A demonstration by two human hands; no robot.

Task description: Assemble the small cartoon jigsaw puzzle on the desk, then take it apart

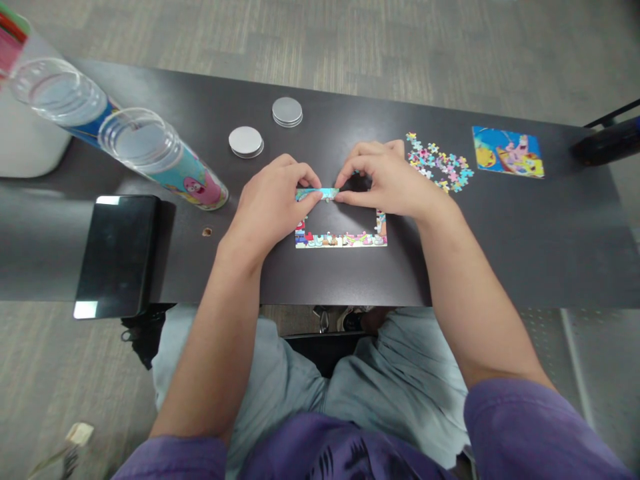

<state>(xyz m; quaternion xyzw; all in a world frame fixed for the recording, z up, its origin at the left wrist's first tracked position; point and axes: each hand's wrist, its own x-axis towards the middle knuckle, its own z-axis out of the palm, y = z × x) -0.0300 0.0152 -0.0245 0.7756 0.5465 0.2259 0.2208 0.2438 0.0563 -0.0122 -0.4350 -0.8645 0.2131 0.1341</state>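
Observation:
A partly assembled jigsaw border (343, 241) lies on the dark table, its bottom row joined and its middle showing bare tabletop. At the border's upper left, my left hand (280, 200) pinches the blue top strip (327, 194) between thumb and fingers. From the other side, my right hand (380, 177) has its thumb and index finger closed on the strip's right end. My right hand and its shadow cover the border's upper right part. A pile of loose puzzle pieces (440, 163) lies just right of my right hand.
Two clear cylindrical containers (185, 170) (80, 107) lean across the left side. Round silver lids (246, 141) (287, 111) sit behind my left hand. A black box (117, 253) is at the front left. A colourful picture card (507, 152) and a black object (607, 141) are at the right.

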